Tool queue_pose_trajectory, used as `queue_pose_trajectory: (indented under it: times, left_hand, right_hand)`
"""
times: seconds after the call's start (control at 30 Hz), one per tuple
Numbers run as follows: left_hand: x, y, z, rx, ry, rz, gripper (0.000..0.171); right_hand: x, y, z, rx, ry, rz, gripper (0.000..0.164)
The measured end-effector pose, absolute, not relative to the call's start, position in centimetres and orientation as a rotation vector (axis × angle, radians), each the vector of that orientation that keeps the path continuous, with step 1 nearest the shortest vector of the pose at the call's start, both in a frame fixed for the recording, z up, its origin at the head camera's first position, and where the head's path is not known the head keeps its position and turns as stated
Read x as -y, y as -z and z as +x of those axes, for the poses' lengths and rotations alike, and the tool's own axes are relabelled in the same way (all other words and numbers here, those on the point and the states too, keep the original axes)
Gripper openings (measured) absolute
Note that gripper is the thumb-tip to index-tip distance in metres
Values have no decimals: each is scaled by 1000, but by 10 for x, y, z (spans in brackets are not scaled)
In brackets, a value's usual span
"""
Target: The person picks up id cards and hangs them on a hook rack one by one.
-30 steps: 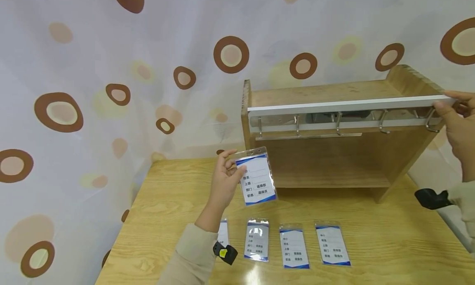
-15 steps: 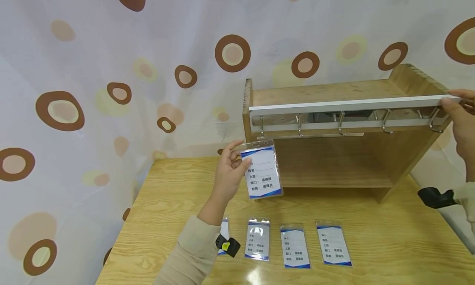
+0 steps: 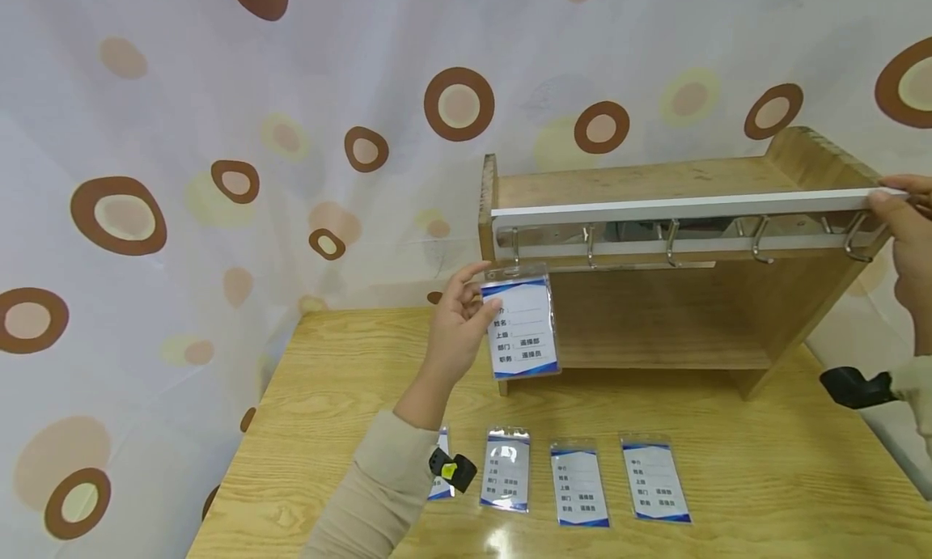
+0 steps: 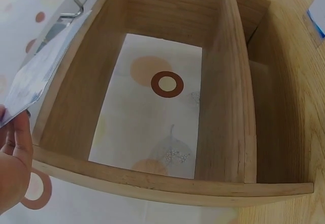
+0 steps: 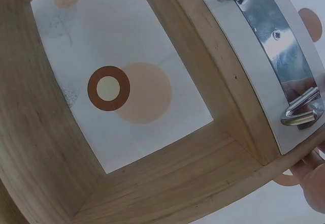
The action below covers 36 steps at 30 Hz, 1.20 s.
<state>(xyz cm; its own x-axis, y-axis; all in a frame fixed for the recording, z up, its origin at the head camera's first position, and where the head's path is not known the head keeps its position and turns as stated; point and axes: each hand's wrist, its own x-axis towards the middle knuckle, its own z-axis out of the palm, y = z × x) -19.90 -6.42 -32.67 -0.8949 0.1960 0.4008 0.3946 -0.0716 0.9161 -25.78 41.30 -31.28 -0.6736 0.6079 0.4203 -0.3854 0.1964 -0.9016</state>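
Observation:
My left hand [image 3: 459,324] pinches a clear plastic badge holder [image 3: 522,328] by its left edge, thumb on the front. The white card inside has blue corners and printed lines. Its slotted top edge is right at the leftmost hook [image 3: 515,245] of a metal hook rail [image 3: 633,231]. That rail runs along the front of a wooden shelf [image 3: 633,320]. At the rail's right end my right hand [image 3: 908,235] grips the white strip's corner, thumb in front. In the right wrist view, fingers [image 5: 310,165] show beside the end hook [image 5: 302,109].
Several more badge holders lie in a row on the wooden table [image 3: 328,397]: one [image 3: 505,470] below the shelf, another [image 3: 578,486], and one farther right [image 3: 655,480]. The leftmost [image 3: 442,482] is partly covered by the left wrist. A spotted curtain [image 3: 291,98] hangs behind.
My left hand has raised the badge holder and moved it to the right, bringing its top up to the leftmost hook. The right hand keeps its grip at the rail's end.

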Motion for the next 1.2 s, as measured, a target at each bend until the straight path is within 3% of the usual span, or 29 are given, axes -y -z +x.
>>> queue_pose_trajectory:
  times: [0.27, 0.5, 0.6, 0.87, 1.13, 1.2]
  left_hand:
    - [61, 329, -206, 2052, 2106, -660, 39]
    - [58, 332, -209, 2047, 2115, -620, 36]
    - [55, 330, -209, 2052, 2101, -557, 33]
    - [45, 310, -194, 2059, 2010, -366, 29]
    - [43, 303, -189, 2090, 1931, -348, 27]
    - [44, 310, -195, 2069, 1915, -385, 27]
  right_hand:
    - [-516, 385, -327, 1608, -1703, 31, 32]
    - [-382, 298, -238, 1719, -1605, -159, 19]
    - [-354, 280, -219, 1755, -1568, -197, 22]
    - [-354, 281, -217, 1819, -1468, -214, 24]
    - [-356, 282, -215, 1799, -1453, -217, 22]
    - [-381, 297, -233, 1803, -1429, -202, 22]
